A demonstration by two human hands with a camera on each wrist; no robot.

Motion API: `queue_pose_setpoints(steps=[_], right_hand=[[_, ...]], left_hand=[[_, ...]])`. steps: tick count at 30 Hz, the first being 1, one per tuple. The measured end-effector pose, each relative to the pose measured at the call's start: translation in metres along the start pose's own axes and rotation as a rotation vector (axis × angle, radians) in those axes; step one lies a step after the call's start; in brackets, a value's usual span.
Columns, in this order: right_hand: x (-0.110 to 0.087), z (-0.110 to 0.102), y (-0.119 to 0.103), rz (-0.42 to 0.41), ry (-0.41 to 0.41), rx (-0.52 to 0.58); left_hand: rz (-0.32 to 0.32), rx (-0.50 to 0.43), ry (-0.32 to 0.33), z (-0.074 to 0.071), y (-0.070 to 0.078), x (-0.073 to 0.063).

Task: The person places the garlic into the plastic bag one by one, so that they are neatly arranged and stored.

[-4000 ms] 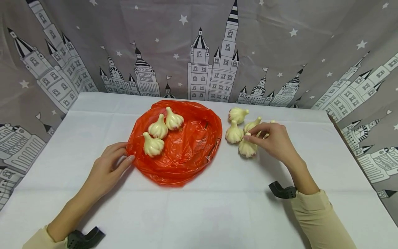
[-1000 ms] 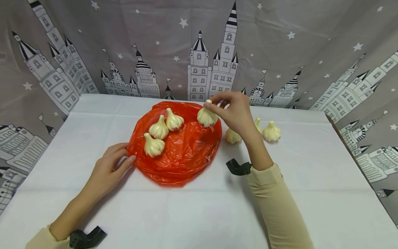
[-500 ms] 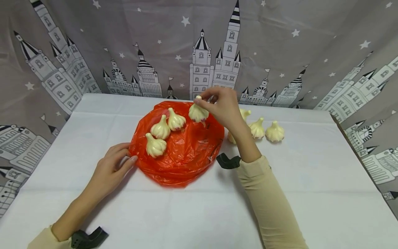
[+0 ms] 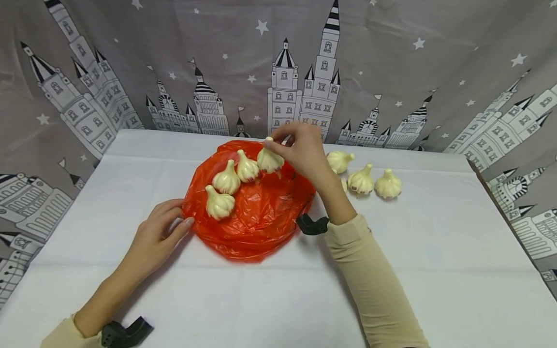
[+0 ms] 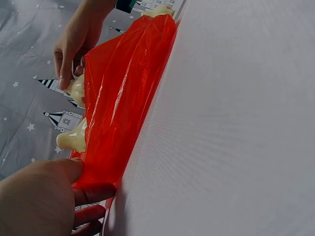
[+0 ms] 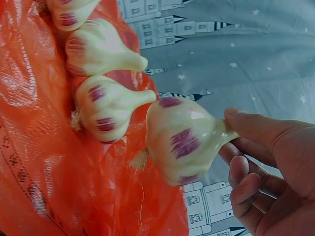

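Observation:
My right hand point(image 4: 303, 147) pinches a garlic bulb point(image 4: 270, 160) by its stem over the far side of a round-spread red plastic bag point(image 4: 256, 232). In the right wrist view the held garlic bulb point(image 6: 182, 142) shows purple patches and a tuft of roots, close beside a lying bulb point(image 6: 110, 108). Three cream garlic bulbs, the nearest bulb point(image 4: 219, 203) among them, lie in a slanting row inside the bag. At the bag's left rim, my left hand point(image 4: 158, 234) holds the edge between thumb and fingers; in the left wrist view, red film point(image 5: 88, 215) covers some fingers.
Right of the bag several more bulbs stand on the white cloth point(image 4: 435, 232), the rightmost bulb point(image 4: 388, 184) among them; my right forearm partly hides one. Behind the table hangs a grey curtain point(image 4: 391, 58) printed with castles and stars.
My right hand took a garlic bulb from the group on the right, carried it left over the bag and brought it lower beside the row. The left hand stays at the bag's rim.

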State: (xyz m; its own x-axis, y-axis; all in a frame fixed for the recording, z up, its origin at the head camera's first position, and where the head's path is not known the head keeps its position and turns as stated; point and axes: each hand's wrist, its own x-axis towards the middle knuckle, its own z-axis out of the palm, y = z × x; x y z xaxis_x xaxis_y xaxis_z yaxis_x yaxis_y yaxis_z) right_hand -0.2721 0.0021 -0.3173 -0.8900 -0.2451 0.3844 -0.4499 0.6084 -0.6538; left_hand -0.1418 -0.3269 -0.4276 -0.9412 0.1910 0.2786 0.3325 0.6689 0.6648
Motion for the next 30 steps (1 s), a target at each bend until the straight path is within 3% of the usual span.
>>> queue_pose_setpoints(steps=[18,25,30], right_hand=[[0.0,0.021,0.015,0.059,-0.15,-0.255],[0.0,0.027,0.02,0.06,-0.128,-0.286],[-0.002,0.024,0.018,0.053,-0.065,-0.225]], left_hand=[[0.017,0.0,0.009,0.0,-0.001,0.0],[0.025,-0.001,0.011,0.0,-0.001,0.001],[0.017,-0.003,0.004,0.0,-0.001,0.001]])
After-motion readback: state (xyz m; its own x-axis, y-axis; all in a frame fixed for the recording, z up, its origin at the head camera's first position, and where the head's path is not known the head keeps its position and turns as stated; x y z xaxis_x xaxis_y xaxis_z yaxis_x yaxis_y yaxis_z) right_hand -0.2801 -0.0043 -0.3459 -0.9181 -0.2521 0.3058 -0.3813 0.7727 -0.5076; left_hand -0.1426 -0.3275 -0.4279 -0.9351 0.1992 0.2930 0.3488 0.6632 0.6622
